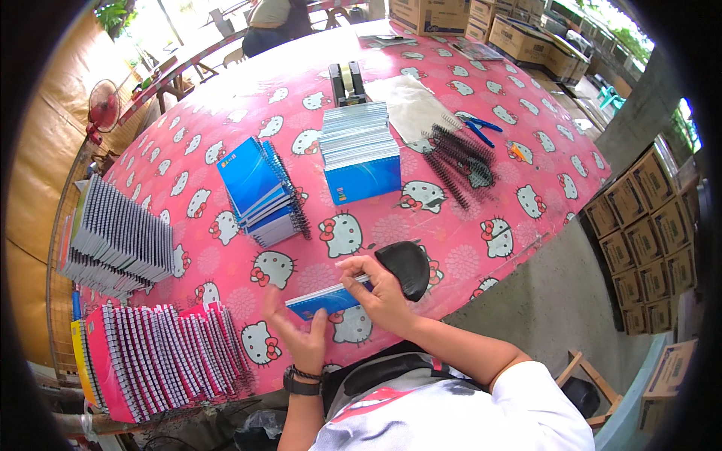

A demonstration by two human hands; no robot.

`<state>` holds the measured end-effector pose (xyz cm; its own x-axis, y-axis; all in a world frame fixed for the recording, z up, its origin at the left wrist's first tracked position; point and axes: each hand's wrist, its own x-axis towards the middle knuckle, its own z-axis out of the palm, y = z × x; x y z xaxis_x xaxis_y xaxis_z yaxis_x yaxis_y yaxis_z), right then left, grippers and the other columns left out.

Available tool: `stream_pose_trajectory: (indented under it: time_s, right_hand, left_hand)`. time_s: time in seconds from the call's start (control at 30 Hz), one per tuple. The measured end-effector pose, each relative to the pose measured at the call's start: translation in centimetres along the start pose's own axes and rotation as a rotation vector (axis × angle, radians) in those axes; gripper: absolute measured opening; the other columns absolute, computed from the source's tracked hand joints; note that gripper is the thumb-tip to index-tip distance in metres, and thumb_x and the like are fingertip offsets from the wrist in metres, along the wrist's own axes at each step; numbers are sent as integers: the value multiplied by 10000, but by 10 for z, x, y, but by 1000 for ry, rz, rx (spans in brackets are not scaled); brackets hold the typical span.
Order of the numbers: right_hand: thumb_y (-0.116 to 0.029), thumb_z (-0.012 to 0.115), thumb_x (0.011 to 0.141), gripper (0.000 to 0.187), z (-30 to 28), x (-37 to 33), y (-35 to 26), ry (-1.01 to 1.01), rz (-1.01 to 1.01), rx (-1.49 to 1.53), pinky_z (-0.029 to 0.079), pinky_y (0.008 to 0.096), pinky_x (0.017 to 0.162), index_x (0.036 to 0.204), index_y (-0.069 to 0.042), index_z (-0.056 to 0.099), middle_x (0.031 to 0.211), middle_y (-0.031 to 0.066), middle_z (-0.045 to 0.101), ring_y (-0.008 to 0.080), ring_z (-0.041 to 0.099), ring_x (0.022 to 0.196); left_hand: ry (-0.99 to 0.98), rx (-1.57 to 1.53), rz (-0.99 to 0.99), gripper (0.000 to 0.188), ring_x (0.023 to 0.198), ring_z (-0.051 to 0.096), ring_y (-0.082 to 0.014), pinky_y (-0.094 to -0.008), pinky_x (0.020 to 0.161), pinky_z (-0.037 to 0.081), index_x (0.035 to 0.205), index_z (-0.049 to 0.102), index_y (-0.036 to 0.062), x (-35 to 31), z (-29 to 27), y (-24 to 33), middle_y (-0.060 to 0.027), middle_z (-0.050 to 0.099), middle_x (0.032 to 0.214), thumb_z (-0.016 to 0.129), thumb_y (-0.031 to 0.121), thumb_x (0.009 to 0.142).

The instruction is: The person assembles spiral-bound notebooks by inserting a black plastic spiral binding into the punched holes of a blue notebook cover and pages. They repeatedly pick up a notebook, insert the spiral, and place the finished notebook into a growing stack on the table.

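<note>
Just in front of my body, a blue-covered notebook (325,302) is held on its long edge, its white page edges facing up. My left hand (302,342) is at its left end, thumb against the blue cover and the fingers partly blurred. At the right end, my right hand (382,299) grips the notebook with bent fingers. A black rounded object (406,269) lies beside my right hand; its kind is unclear. Farther off are a stack of blue spiral notebooks (252,180) and a tall block of blue-covered page sets (362,177).
Black spiral coils (460,161), blue-handled pliers (480,131) and a tape dispenser (347,83) lie on the pink patterned tablecloth (451,240). Spiral notebooks stand at left in a grey-edged stack (120,233) and a pink row (169,361). Cardboard boxes (647,233) are piled at right.
</note>
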<state>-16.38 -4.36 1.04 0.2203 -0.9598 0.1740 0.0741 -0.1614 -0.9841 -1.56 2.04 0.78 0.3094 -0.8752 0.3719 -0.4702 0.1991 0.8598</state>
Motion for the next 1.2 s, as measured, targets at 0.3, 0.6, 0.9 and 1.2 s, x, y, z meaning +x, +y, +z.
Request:
stream_pose_trajectory:
  time_s: [0.3,0.6,0.9,1.2]
  right_hand:
    - [-192,675,813,172,-103,70,-17,88,-210,-664,486,335,695,888,-38,691,860,102,682,218,619,751]
    - [-229,674,804,168,-181,128,27,397,-144,-1462,503,414,692,839,-70,635,760,110,653,302,631,766]
    - [10,565,826,380,-145,61,-38,68,-103,-569,463,320,727,1203,-39,561,823,81,562,187,560,773]
    - [6,646,795,312,-88,-7,-48,-430,-3,-458,481,317,749,1087,-100,656,887,72,597,208,609,844]
  left_hand:
    - [-139,430,519,283,813,626,-144,-299,741,375,992,709,126,7,9,22,-6,671,946,645,0,748]
    - [-226,328,551,265,768,617,-186,-310,706,397,941,712,95,17,0,30,-40,670,874,644,-19,711]
    - [-293,299,500,286,787,611,-197,-314,712,404,973,700,105,19,-2,24,-34,662,878,656,-6,714]
    - [-269,298,480,265,745,590,-175,-305,692,388,953,701,103,18,0,26,-4,645,825,717,33,697]
